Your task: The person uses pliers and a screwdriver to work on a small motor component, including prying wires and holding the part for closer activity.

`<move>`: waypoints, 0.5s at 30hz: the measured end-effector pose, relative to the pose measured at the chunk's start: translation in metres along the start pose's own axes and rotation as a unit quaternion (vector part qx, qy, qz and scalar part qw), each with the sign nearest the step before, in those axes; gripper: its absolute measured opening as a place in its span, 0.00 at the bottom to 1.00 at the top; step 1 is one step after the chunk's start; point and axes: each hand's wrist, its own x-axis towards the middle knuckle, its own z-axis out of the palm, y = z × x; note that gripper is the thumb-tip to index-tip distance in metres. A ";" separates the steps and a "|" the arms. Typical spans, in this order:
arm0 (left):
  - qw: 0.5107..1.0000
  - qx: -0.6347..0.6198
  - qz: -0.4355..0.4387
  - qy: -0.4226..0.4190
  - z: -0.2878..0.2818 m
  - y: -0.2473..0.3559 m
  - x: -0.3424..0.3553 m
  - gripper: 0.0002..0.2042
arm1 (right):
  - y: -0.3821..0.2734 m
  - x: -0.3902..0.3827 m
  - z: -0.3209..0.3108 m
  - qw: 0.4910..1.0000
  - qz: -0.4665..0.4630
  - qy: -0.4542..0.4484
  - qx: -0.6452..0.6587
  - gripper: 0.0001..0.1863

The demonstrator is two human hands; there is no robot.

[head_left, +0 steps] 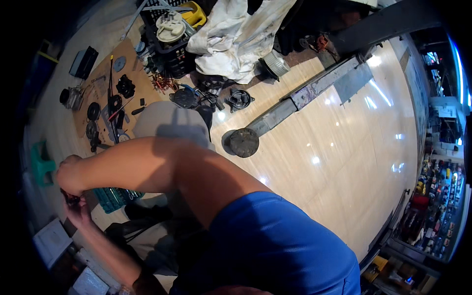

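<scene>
Here, at the far left, the right hand point(70, 174) bends down over a small dark part point(72, 198), which sits between it and the left hand point(77, 212) just below. The left fingers curl against that part, pinching it; the right fingertips are hidden behind the hand, so I cannot tell how they stand. Just beside the hands, partly under the right forearm, a teal case point(104, 202) lies open with rows of shiny metal tool pieces inside. At the top, a black crate point(178, 65) carries a cream round part point(170, 27) and a yellow piece point(195, 14), with a white cloth point(231, 37) heaped against its right side. A cardboard sheet point(140, 88) bears black discs, cables and small tools; its left edge runs near a dark box point(83, 62). A green stool point(43, 164) stands close beyond the hands, leaving them little room on that side. To the right, past a long metal beam point(319, 88) ending in a round pad point(244, 142), pale floor point(339, 172) stretches widely toward crowded shelves point(437, 211).
</scene>
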 end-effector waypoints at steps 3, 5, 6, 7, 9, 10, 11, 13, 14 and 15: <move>0.997 -0.040 -0.059 -0.016 -0.021 -0.014 0.007 0.10 | -0.009 0.006 0.019 1.000 -0.001 0.003 0.031 0.16; 0.984 -0.075 -0.078 -0.140 -0.038 -0.009 0.012 0.11 | -0.018 0.008 0.024 0.997 0.011 0.009 0.070 0.15; 0.996 -0.047 -0.054 -0.050 -0.013 -0.022 0.008 0.12 | -0.013 0.008 0.029 0.998 0.020 0.007 0.065 0.15; 0.998 -0.015 -0.027 0.046 0.003 -0.027 0.002 0.13 | -0.014 0.011 0.035 0.996 0.042 0.032 0.072 0.15; 0.999 -0.013 -0.017 0.039 0.008 -0.023 -0.001 0.14 | -0.021 0.020 0.041 0.994 0.055 0.057 0.076 0.16; 0.999 -0.011 -0.011 0.031 0.010 -0.021 -0.002 0.14 | -0.023 0.024 0.042 0.990 0.072 0.060 0.104 0.16; 0.999 -0.014 -0.010 0.030 0.011 -0.020 0.000 0.14 | -0.023 0.026 0.044 0.985 0.090 0.063 0.131 0.15; 0.999 -0.037 -0.001 0.025 0.010 -0.014 0.004 0.14 | -0.028 0.027 0.045 0.977 0.110 0.093 0.160 0.15; 0.999 -0.042 0.002 0.026 0.010 -0.014 0.004 0.14 | -0.030 0.026 0.044 0.965 0.132 0.124 0.191 0.14; 0.999 -0.043 0.008 -0.004 0.016 -0.015 0.003 0.14 | -0.027 0.026 0.043 0.966 0.128 0.122 0.187 0.14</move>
